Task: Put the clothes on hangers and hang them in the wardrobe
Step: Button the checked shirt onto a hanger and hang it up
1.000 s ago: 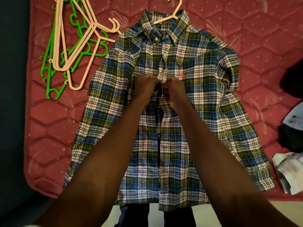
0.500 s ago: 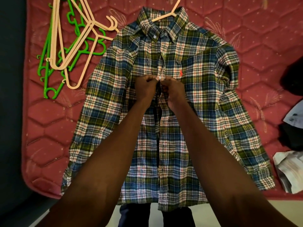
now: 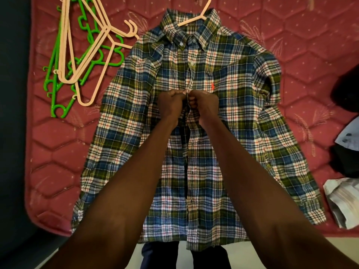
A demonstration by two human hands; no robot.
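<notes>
A plaid shirt in blue, green and white lies flat, front up, on a red quilted mattress. A cream hanger sits inside its collar, the hook sticking out past the top. My left hand and my right hand meet at chest height on the shirt's button placket. Each pinches one edge of the placket with curled fingers. The upper buttons look fastened; below my hands the front gapes slightly.
A loose pile of cream and green hangers lies on the mattress left of the shirt. Dark and pale clothes and a folded white garment lie at the right edge. A dark floor borders the mattress on the left.
Both hands stay pinched together at the same spot on the placket, with only small finger movement. The view has shifted slightly.
</notes>
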